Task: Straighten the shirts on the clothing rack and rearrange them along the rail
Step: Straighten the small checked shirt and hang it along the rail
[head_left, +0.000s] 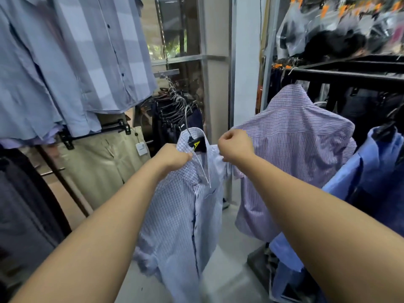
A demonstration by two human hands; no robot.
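A light blue checked shirt (183, 213) on a hanger with a metal hook (187, 119) hangs in front of me, off the rail. My left hand (175, 157) grips its collar on the left side. My right hand (235, 146) pinches the collar and shoulder on the right side. To the right, a pink-and-purple checked shirt (299, 154) hangs from the black rack rail (349, 76), its back towards me. A solid blue shirt (367, 178) hangs beside it, further right.
Pale blue shirts (65, 62) hang high at the left above beige trousers (102, 162) on clip hangers. Dark trousers on hangers (172, 119) fill the back middle. A white pillar (244, 62) stands behind. Bagged garments (341, 29) lie above the black rack.
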